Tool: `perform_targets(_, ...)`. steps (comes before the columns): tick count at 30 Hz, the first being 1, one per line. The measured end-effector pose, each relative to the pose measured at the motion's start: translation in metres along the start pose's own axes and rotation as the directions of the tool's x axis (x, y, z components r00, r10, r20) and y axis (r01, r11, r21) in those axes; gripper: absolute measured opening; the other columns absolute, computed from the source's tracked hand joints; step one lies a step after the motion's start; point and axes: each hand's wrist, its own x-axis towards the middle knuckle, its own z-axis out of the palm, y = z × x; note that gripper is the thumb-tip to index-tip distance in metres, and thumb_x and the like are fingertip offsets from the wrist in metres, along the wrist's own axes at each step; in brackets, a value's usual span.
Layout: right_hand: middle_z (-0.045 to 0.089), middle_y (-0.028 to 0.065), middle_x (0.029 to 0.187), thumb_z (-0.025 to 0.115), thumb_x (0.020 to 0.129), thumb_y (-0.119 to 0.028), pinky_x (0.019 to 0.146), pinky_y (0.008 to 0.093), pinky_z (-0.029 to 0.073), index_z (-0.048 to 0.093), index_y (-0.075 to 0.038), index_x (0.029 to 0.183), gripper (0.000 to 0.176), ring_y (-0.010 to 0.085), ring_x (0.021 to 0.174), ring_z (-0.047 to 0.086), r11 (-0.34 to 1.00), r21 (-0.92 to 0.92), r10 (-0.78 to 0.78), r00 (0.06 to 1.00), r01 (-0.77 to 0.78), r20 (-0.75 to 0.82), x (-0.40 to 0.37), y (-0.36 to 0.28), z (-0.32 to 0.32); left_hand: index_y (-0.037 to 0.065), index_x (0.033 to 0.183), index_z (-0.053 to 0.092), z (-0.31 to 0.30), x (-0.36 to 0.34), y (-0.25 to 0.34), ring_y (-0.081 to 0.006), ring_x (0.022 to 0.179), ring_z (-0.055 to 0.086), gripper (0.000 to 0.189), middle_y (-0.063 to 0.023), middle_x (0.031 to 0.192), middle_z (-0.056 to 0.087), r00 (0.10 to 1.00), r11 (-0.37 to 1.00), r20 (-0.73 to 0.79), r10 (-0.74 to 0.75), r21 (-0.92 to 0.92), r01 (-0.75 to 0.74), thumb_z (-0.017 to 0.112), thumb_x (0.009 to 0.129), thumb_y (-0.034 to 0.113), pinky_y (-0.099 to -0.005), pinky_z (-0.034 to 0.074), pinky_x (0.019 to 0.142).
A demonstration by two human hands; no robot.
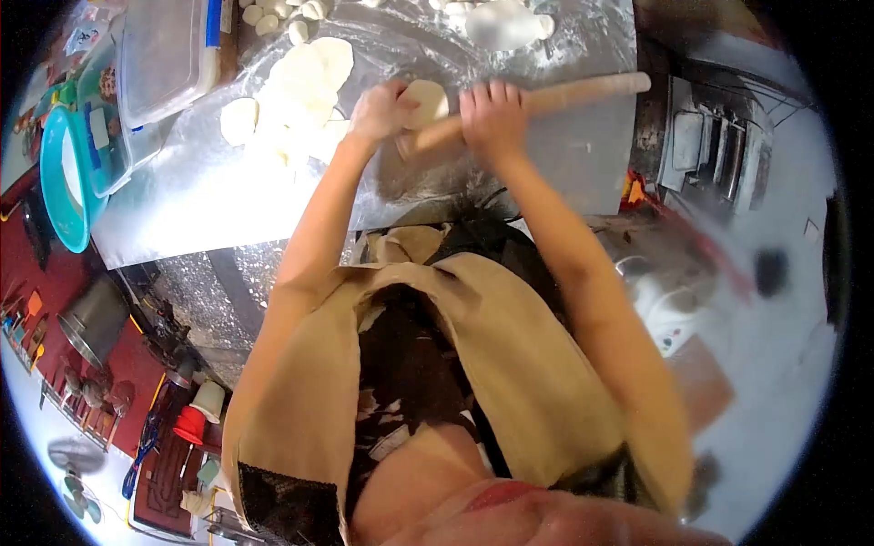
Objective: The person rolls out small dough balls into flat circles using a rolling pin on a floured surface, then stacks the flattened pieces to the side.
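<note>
My right hand (492,118) is closed over a wooden rolling pin (587,94), which lies slanted across the metal worktop with its far end to the right. A small round dough wrapper (428,102) lies at the pin's left part. My left hand (378,113) grips the left edge of this wrapper with thumb and fingers. To the left of that hand, flattened dough rounds (300,86) lie in an overlapping heap, and a single round (238,121) sits at its left side. Small dough pieces (266,16) are scattered at the far edge.
The floured metal worktop (200,214) spans the top of the view. A clear plastic box (168,59) stands at its left, beside a turquoise basin (55,182) with white contents. A floury blurred object (505,25) lies at the far side. A metal pot (91,318) is at lower left.
</note>
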Motion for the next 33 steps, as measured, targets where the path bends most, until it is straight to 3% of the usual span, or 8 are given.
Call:
perform_targets(4,0.06,0.0155,0.091,0.048,0.088,-0.04,0.077,0.0423,0.04,0.061,-0.008,0.084,0.035,0.0281,0.083,0.056,0.987,0.036,0.16,0.966,-0.156,-0.204,0.096,-0.012,0.016,0.006,0.101,0.066,-0.02,0.055,0.017,-0.0292,0.087,0.065,0.027,-0.0199,0.092,0.066,0.992,0.99,0.125,-0.014,0.144,-0.005,0.063,0.077,0.017,-0.0371,0.049,0.076)
perform_targets(6,0.06,0.015,0.088,0.052,0.087,-0.038,0.076,0.0391,0.039,0.06,-0.009,0.077,0.032,0.0249,0.077,0.054,0.964,0.115,0.231,0.968,-0.241,0.098,0.08,-0.013,0.008,0.005,0.098,0.067,-0.02,0.05,-0.01,-0.0298,0.085,0.065,0.024,-0.0216,0.089,0.065,0.993,0.985,0.051,0.105,0.132,-0.111,0.063,0.078,0.016,-0.0382,0.05,0.074)
perform_targets(7,0.06,0.0153,0.089,0.052,0.087,-0.037,0.073,0.0388,0.039,0.059,-0.008,0.074,0.032,0.0248,0.076,0.054,0.999,-0.012,-0.034,0.962,0.032,-0.27,0.039,-0.002,0.018,0.008,0.097,0.068,-0.018,0.028,-0.015,-0.032,0.086,0.064,0.023,-0.0211,0.09,0.065,0.998,0.995,-0.06,0.033,0.095,-0.028,0.062,0.077,0.02,-0.0393,0.05,0.075)
perform_targets(11,0.056,0.011,0.08,0.05,0.087,-0.033,0.072,0.0387,0.041,0.059,-0.01,0.081,0.025,0.0271,0.07,0.054,0.997,-0.065,-0.066,0.953,0.049,-0.295,0.016,-0.003,0.012,0.01,0.092,0.068,-0.016,0.004,0.005,-0.0353,0.086,0.063,0.023,-0.0197,0.089,0.065,0.994,0.992,-0.105,-0.031,0.12,0.043,0.059,0.078,0.026,-0.0416,0.05,0.076)
perform_targets(16,0.061,0.0146,0.096,0.038,0.094,-0.041,0.088,0.0493,0.04,0.061,-0.005,0.08,0.044,0.033,0.092,0.058,0.968,0.037,0.231,0.938,-0.249,0.26,0.092,-0.018,-0.008,0.006,0.091,0.068,-0.038,0.027,0.004,-0.0355,0.079,0.063,0.024,-0.0196,0.083,0.065,0.995,0.982,-0.07,0.069,0.183,-0.055,0.061,0.08,0.026,-0.0414,0.05,0.071)
perform_targets(18,0.061,0.0138,0.094,0.039,0.093,-0.041,0.086,0.0481,0.039,0.061,-0.007,0.078,0.044,0.034,0.089,0.058,0.997,0.018,-0.079,0.992,0.081,-0.093,0.01,0.003,0.016,0.006,0.096,0.067,-0.02,0.003,-0.026,-0.0337,0.079,0.064,0.026,-0.0185,0.084,0.066,0.983,0.985,-0.181,0.01,0.17,0.021,0.062,0.08,0.025,-0.0408,0.05,0.071)
perform_targets(25,0.058,0.0088,0.082,0.049,0.088,-0.035,0.074,0.0419,0.038,0.061,-0.01,0.078,0.03,0.0279,0.08,0.053,0.993,-0.012,0.115,0.981,-0.119,-0.157,0.07,-0.017,0.022,0.007,0.091,0.069,-0.023,0.021,0.002,-0.0306,0.072,0.064,0.023,-0.0154,0.078,0.067,0.999,0.975,-0.021,-0.024,0.219,0.028,0.061,0.081,0.026,-0.0384,0.05,0.066)
perform_targets(33,0.053,0.008,0.078,0.052,0.084,-0.031,0.067,0.037,0.032,0.059,-0.01,0.081,0.022,0.0224,0.077,0.05,0.987,0.04,-0.138,0.959,0.153,-0.247,0.028,-0.025,0.008,0.003,0.089,0.069,-0.016,-0.016,-0.015,-0.0252,0.069,0.064,0.02,-0.0164,0.076,0.066,0.988,0.994,-0.137,-0.073,0.066,0.083,0.066,0.078,0.019,-0.0355,0.048,0.065)
